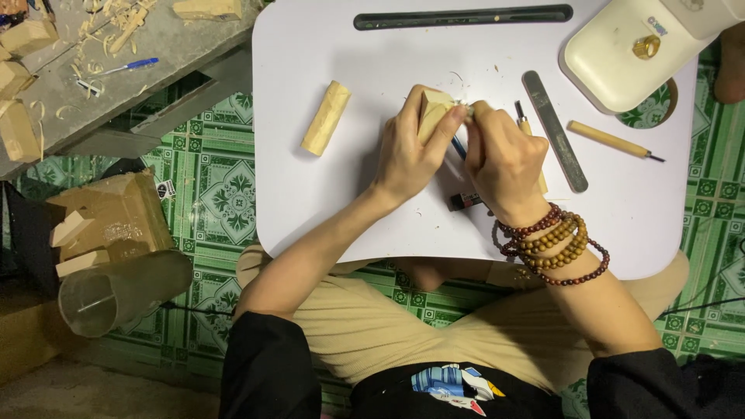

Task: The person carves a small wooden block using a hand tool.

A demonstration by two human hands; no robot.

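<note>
A small wooden block is held above the middle of the white desk. It is gripped by the left hand, whose fingers are wrapped around it from the left and beneath, with the thumb laid along its near face. The left forearm is stretched up from the lower left, bare from the rolled black sleeve to the wrist, and the wrist is kept nearly straight.

The right hand is set close against the block from the right, knuckles turned up towards the camera. Its fingers are curled tight around a carving tool, of which a blue shaft and a dark end are seen below the hand; the tip is pressed at the block's upper right corner. Several strings of wooden beads are worn on the right wrist, and the right forearm is brought in from the lower right.

A second, longer piece of wood is left lying on the desk, well to the left of the hands. To the right of them a flat grey file and a wooden-handled chisel are laid, just apart from each other. A cream lamp base is stood at the desk's far right corner.
</note>
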